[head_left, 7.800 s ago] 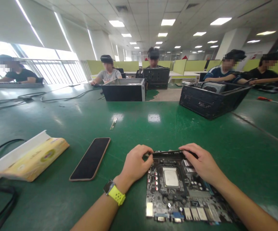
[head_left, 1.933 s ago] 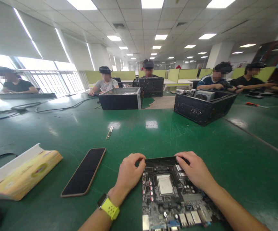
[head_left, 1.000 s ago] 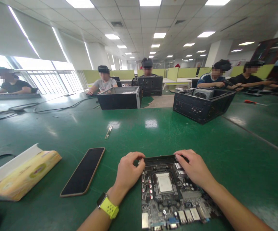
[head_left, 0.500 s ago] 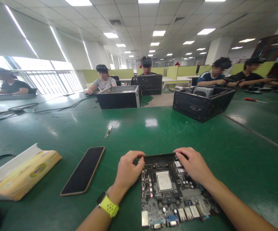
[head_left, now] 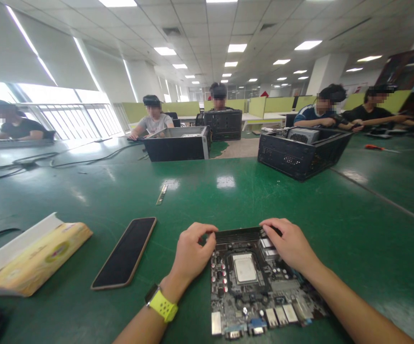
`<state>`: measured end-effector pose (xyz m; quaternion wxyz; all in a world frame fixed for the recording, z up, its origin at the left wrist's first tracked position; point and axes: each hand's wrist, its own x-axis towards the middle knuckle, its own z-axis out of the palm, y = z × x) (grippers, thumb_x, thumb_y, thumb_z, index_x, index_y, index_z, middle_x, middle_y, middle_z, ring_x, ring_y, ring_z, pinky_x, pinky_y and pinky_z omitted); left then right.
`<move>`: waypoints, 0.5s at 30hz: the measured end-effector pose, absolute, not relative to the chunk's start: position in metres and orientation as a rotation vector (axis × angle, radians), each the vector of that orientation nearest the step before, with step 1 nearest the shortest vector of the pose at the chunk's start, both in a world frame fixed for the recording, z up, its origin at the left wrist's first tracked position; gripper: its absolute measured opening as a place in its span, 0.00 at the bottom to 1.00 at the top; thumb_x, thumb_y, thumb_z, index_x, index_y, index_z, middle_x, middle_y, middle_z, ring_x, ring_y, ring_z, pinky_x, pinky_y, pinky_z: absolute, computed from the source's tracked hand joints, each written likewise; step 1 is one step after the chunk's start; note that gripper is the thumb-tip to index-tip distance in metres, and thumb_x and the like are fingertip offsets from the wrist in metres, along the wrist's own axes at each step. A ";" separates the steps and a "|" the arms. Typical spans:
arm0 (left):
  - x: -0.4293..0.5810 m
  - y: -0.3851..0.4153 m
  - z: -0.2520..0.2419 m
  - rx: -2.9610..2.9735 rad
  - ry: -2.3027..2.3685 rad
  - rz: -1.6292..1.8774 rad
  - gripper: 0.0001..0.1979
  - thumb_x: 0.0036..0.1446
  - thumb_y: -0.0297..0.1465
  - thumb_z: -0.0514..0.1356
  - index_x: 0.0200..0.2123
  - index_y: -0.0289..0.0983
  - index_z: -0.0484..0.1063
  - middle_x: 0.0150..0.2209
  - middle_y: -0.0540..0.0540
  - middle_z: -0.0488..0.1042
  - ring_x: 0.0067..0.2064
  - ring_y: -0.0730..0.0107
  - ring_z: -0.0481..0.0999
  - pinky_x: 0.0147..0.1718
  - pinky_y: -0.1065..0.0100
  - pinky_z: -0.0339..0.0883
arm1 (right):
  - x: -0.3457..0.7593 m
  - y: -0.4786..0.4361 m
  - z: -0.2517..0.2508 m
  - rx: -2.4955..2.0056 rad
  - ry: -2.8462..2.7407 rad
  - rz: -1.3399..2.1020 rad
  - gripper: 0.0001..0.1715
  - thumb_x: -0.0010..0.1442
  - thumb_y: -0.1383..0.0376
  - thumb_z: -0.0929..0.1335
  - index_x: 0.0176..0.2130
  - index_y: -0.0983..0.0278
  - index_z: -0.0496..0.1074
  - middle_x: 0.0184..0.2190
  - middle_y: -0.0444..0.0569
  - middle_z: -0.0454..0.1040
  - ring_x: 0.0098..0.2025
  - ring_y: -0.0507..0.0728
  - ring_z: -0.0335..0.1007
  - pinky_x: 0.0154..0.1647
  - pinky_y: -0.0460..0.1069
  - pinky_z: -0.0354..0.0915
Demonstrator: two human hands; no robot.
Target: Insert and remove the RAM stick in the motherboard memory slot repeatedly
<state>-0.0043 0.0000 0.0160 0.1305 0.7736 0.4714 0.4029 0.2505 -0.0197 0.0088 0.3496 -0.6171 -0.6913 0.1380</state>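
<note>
A motherboard [head_left: 275, 286] lies flat on the green table before me, its rear ports toward me and a silvery processor [head_left: 245, 268] in its socket. Dark memory slots [head_left: 238, 235] run along its far edge. My left hand [head_left: 194, 251] is closed, thumb and fingertips at the left end of those slots. At their right end, the thumb and fingers of my right hand [head_left: 289, 243] are also closed against the board. Whether a memory stick stands in the slots I cannot tell. My left wrist wears a watch with a yellow-green strap [head_left: 164, 306].
A phone [head_left: 124, 253] and a yellow tissue pack [head_left: 45, 260] lie to the left. Beyond the board is a loose memory stick [head_left: 162, 195]. Open computer cases [head_left: 178, 148] [head_left: 300, 155] stand farther back, near several seated people. A red-handled screwdriver [head_left: 374, 147] lies far right.
Both hands stay at the far edge of the motherboard, with hardly any movement. The view has shifted very slightly.
</note>
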 end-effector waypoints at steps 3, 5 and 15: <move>-0.004 0.001 0.015 2.246 1.364 1.171 0.08 0.53 0.26 0.56 0.32 0.37 0.76 0.30 0.48 0.77 0.30 0.70 0.73 0.29 0.71 0.65 | 0.251 -0.019 0.008 -1.599 -1.799 0.355 0.15 0.61 0.61 0.61 0.38 0.60 0.76 0.37 0.46 0.78 0.42 0.58 0.69 0.45 0.52 0.62; -0.005 0.001 0.014 2.250 1.368 1.162 0.08 0.53 0.26 0.56 0.32 0.37 0.76 0.31 0.48 0.77 0.30 0.70 0.73 0.30 0.71 0.65 | 0.251 -0.018 0.008 -1.603 -1.808 0.353 0.15 0.61 0.61 0.61 0.38 0.60 0.76 0.36 0.46 0.78 0.41 0.57 0.69 0.45 0.52 0.63; -0.004 0.001 0.015 2.262 1.354 1.115 0.07 0.54 0.27 0.58 0.33 0.38 0.76 0.32 0.49 0.78 0.32 0.70 0.74 0.31 0.70 0.65 | 0.252 -0.018 0.006 -1.608 -1.856 0.324 0.14 0.59 0.63 0.62 0.39 0.59 0.76 0.38 0.46 0.78 0.43 0.58 0.69 0.46 0.53 0.63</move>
